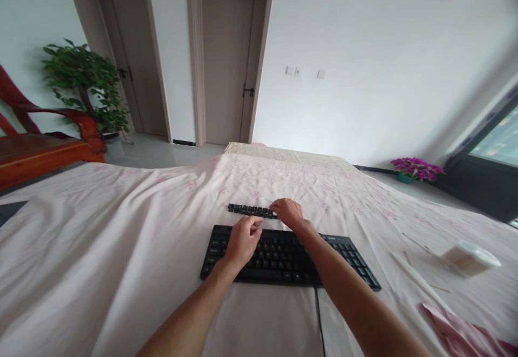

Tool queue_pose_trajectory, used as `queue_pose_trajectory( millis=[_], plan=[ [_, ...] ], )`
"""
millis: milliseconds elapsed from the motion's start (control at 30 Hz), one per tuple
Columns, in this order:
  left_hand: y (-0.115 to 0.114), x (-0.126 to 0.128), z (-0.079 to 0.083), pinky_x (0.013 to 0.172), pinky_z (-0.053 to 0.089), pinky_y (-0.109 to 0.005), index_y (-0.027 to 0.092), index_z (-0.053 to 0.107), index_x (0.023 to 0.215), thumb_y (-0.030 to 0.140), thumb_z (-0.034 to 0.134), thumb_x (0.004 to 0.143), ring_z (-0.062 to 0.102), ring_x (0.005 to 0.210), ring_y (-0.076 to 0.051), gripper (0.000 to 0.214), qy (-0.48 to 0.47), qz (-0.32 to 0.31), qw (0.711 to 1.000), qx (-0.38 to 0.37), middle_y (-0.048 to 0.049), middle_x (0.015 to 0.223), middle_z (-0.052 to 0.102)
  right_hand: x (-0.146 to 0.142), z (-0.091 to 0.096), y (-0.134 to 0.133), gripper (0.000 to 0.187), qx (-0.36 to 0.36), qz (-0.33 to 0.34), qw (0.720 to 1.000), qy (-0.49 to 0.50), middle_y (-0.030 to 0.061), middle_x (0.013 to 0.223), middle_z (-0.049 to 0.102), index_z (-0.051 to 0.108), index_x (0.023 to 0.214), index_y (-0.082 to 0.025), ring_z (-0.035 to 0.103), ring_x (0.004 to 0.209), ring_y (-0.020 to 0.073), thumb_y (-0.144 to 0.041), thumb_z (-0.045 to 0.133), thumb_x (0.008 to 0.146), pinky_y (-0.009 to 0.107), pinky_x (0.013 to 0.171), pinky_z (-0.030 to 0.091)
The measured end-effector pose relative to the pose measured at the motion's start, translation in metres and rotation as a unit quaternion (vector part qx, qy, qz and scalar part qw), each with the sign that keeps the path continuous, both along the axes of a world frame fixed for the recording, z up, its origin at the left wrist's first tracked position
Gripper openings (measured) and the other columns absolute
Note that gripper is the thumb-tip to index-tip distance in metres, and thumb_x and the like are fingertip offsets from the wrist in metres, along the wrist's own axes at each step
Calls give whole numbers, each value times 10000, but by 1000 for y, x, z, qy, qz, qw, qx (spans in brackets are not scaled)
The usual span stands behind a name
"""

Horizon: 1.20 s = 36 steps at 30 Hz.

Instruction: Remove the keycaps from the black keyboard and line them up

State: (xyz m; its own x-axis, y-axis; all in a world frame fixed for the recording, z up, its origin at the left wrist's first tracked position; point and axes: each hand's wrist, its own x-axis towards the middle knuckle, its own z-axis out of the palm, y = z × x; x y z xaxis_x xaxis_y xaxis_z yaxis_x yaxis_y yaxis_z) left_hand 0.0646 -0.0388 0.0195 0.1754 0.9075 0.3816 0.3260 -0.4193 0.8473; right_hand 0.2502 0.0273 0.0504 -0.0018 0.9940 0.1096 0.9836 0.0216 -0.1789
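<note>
A black keyboard lies on the pale cloth, its cable running toward me. Just beyond its far edge, loose black keycaps are lined up in rows. My left hand is over the keyboard's upper left part, thumb and fingers pinched together; whatever they hold is too small to name. Reaching across the keyboard, my right hand is at the right end of the keycap rows with its fingers curled downward. A thin pale line shows beside its fingertips, but its grip is hidden.
To the right are a clear tub of cotton swabs, a few loose swabs, a pale strip and a pink cloth. The flowered tablecloth is wrinkled. A wooden chair stands at the left.
</note>
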Motion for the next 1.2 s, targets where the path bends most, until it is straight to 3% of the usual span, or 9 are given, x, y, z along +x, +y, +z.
queue_pose_trajectory(
  millis=[167,333,500,767,1033,1200],
  plan=[
    [0,0,0,791,520,-262,180,665,977,75,535,767,642,794,-129,268,-1,-4,1000,3,-44,946,670,-2,12,-8,365,31,-4,999,7,77,896,709,720,904,-229,637,868,202,-433,418,924,270,719,398],
    [1,1,-1,798,511,-261,181,663,989,71,531,769,632,816,-128,279,-2,-11,1000,6,-41,954,665,-9,36,-31,504,102,35,994,27,46,937,705,713,902,-242,598,951,183,-425,251,984,247,767,380],
    [1,1,-4,804,505,-276,184,664,988,72,535,758,615,789,-124,286,23,-3,1000,11,-31,920,657,-16,51,-59,436,131,60,982,125,0,778,698,703,908,-244,621,730,145,-421,309,965,229,653,388],
    [0,1,-5,793,496,-266,194,656,991,91,520,772,607,773,-119,278,49,-11,999,18,-24,919,642,-15,38,-80,228,101,83,939,317,8,753,692,661,909,-193,628,640,139,-364,528,839,232,628,451],
    [-6,1,-1,777,478,-257,214,655,956,85,525,771,596,776,-126,260,99,-26,994,41,-14,914,629,-12,33,-98,396,69,123,949,283,13,783,684,667,787,-190,601,656,134,-341,330,931,233,675,455],
    [-8,1,0,761,459,-243,226,656,929,67,522,768,583,784,-127,263,119,-42,991,52,-9,909,614,-13,26,-100,380,62,155,950,263,-3,755,664,659,755,-201,597,705,138,-333,352,936,216,685,436]
  ],
)
